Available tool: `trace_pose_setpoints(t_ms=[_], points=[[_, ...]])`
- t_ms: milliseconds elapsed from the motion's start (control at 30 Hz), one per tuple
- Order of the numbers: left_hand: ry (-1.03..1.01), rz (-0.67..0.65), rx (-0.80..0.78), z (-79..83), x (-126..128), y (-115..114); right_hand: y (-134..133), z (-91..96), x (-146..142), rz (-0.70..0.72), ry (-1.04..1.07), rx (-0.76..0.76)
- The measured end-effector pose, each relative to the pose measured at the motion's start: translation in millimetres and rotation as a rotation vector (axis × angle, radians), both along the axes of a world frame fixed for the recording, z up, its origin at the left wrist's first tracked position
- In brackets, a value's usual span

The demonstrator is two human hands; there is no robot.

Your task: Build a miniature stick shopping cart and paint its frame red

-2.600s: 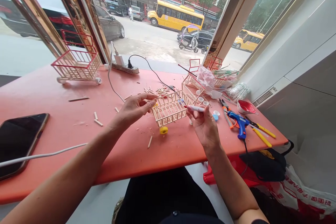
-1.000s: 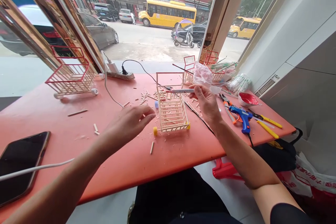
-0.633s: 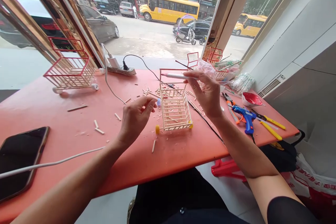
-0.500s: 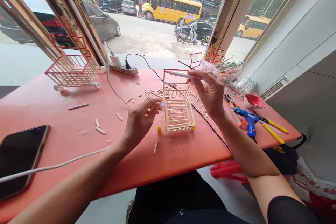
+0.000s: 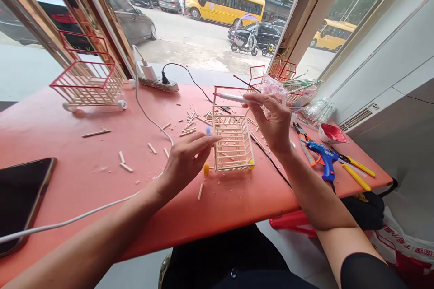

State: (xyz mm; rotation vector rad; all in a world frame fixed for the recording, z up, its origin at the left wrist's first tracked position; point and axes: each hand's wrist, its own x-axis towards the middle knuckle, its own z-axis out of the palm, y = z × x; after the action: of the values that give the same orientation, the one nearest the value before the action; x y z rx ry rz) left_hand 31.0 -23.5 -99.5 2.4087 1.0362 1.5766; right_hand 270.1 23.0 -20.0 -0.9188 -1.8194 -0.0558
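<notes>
A miniature shopping cart made of thin wooden sticks stands on the table in front of me, with yellow and blue wheels and a partly red upper bar. The fingers of my left hand close on its left side. My right hand pinches a white pen-like tool with a reddish tip. That tip is at the left upright of the handle frame, just under the red bar. Whether it touches the wood, I cannot tell.
A finished-looking red-rimmed cart stands at the left, near a phone. Cut sticks lie behind the middle cart. At the right are a blue glue gun, pliers and a bowl of red paint. Cables cross the table.
My left hand has moved right and taken hold of the cart's left side. The white tool's tip has stayed near the same upright. The view has shifted slightly.
</notes>
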Motion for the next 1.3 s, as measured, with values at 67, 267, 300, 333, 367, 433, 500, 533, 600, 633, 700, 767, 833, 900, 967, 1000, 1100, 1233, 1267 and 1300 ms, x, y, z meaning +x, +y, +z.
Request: trace_pose_setpoints(t_ms=[67, 267, 300, 333, 367, 433, 500, 533, 600, 633, 700, 767, 833, 900, 967, 1000, 1100, 1233, 1267, 1300], points=[[0.021, -0.005, -0.003, -0.1, 0.1, -0.1, -1.3, -0.6, 0.9, 0.008, -0.02, -0.008], [0.048, 0.016, -0.03, 2.5, -0.8, -2.4, 1.1, -1.6, 0.3, 0.028, 0.019, 0.04], [0.049, 0.02, -0.04, 3.1, -0.7, -2.7, 1.6, -1.3, 0.0, 0.024, 0.031, 0.041], [0.05, 0.024, -0.05, 3.5, -0.6, -2.9, 1.9, -1.1, -0.2, 0.014, 0.042, 0.039], [0.049, 0.028, -0.06, 3.7, -0.4, -3.0, 2.1, -0.8, -0.3, 0.0, 0.051, 0.032], [0.052, 0.032, -0.08, 3.8, 0.1, -2.9, 1.8, -0.7, 0.0, -0.026, 0.056, 0.014], [0.052, 0.033, -0.085, 3.5, 0.3, -2.6, 1.2, -1.4, 0.8, -0.029, 0.039, -0.001], [0.051, 0.033, -0.082, 3.3, 0.3, -2.5, 1.0, -2.0, 1.4, -0.022, 0.027, -0.003], [0.05, 0.034, -0.076, 3.2, 0.2, -2.4, 0.9, -3.4, 2.8, -0.006, 0.0, 0.001], [0.051, 0.034, -0.075, 3.3, 0.0, -2.4, 1.2, -4.0, 3.6, -0.004, -0.011, 0.008], [0.055, 0.036, -0.082, 3.7, -0.3, -2.7, 2.3, -4.9, 5.2, -0.016, -0.027, 0.026], [0.054, 0.039, -0.084, 4.1, -0.5, -3.1, 3.8, -5.4, 6.5, -0.031, -0.034, 0.049], [0.051, 0.044, -0.084, 4.4, -0.6, -3.4, 5.1, -5.8, 7.1, -0.026, -0.031, 0.07], [0.053, 0.047, -0.084, 4.6, -0.5, -3.7, 5.9, -6.3, 6.8, -0.003, -0.025, 0.092], [0.059, 0.05, -0.085, 5.1, -0.1, -4.0, 5.9, -7.0, 5.7, 0.01, -0.023, 0.089], [0.062, 0.051, -0.088, 5.4, 0.1, -4.1, 5.8, -7.4, 5.0, 0.011, -0.022, 0.078], [0.064, 0.052, -0.099, 6.3, 0.7, -4.3, 5.5, -8.9, 3.7, 0.009, -0.016, 0.029], [0.067, 0.06, -0.089, 6.0, 0.7, -4.2, 6.3, -10.4, 5.2, 0.042, -0.04, 0.046], [0.069, 0.064, -0.094, 5.6, 0.6, -4.2, 6.6, -10.6, 5.9, 0.04, -0.052, 0.048], [0.069, 0.067, -0.102, 5.3, 0.6, -4.2, 6.9, -10.7, 6.6, 0.032, -0.062, 0.047]])
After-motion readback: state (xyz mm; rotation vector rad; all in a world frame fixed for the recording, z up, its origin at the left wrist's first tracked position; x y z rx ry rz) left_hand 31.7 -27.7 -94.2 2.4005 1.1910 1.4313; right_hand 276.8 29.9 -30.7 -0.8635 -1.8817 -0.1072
